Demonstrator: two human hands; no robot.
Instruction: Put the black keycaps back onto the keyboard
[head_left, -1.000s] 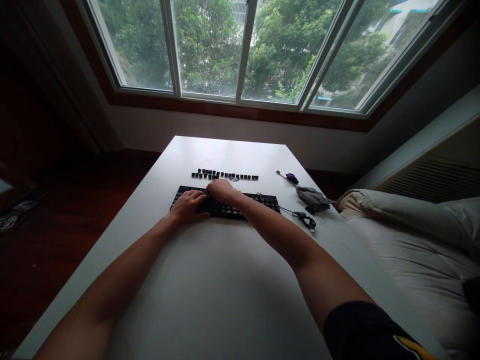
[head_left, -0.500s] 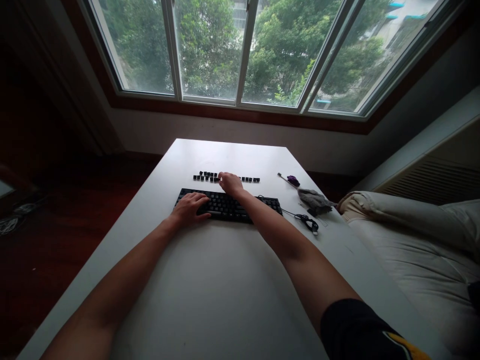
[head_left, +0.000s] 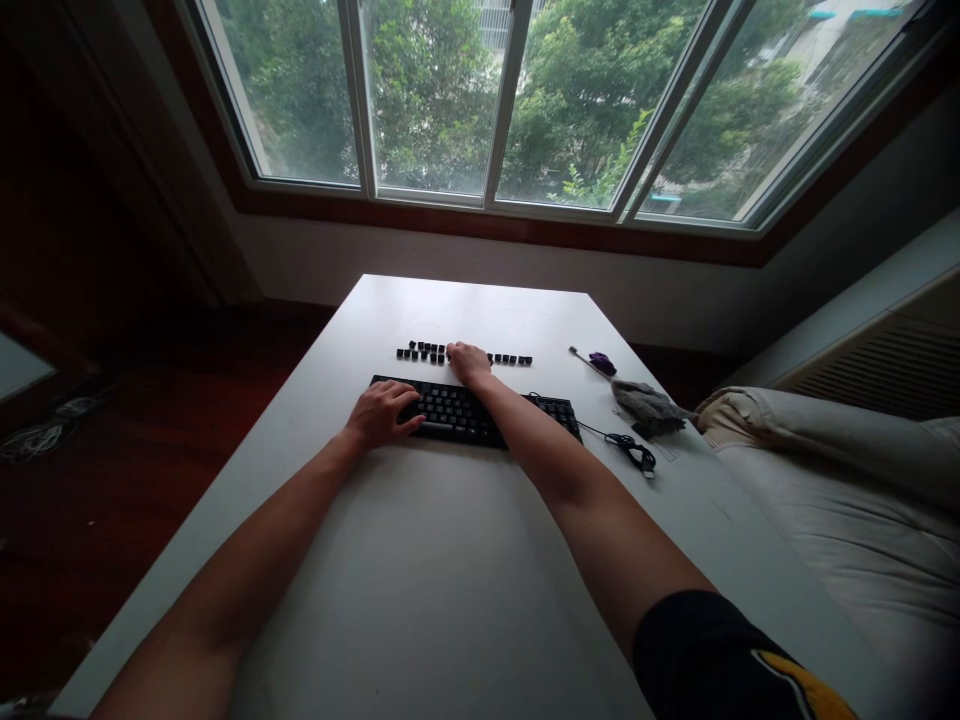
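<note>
A black keyboard point(head_left: 457, 413) lies on the white table point(head_left: 420, 560). My left hand point(head_left: 380, 411) rests over its left end, fingers spread across the keys and thumb near the front edge. Beyond the keyboard, loose black keycaps point(head_left: 424, 354) stand in two rows, the nearer one longer. My right hand point(head_left: 470, 364) reaches over the keyboard to the middle of these rows. Its fingers are drawn together and pointing down among the keycaps; whatever is between the fingertips is hidden. My right forearm covers part of the keyboard's right half.
Right of the keyboard lie its coiled cable point(head_left: 634, 453), a grey cloth point(head_left: 651, 405), a toothbrush point(head_left: 589, 361) and a small purple item point(head_left: 602, 363). A pale padded seat point(head_left: 832, 500) stands along the table's right side. The window point(head_left: 480, 100) is beyond the far edge.
The whole view has shifted slightly, so things appear farther right. My right hand stays at the keycap rows, and my left hand stays on the keyboard.
</note>
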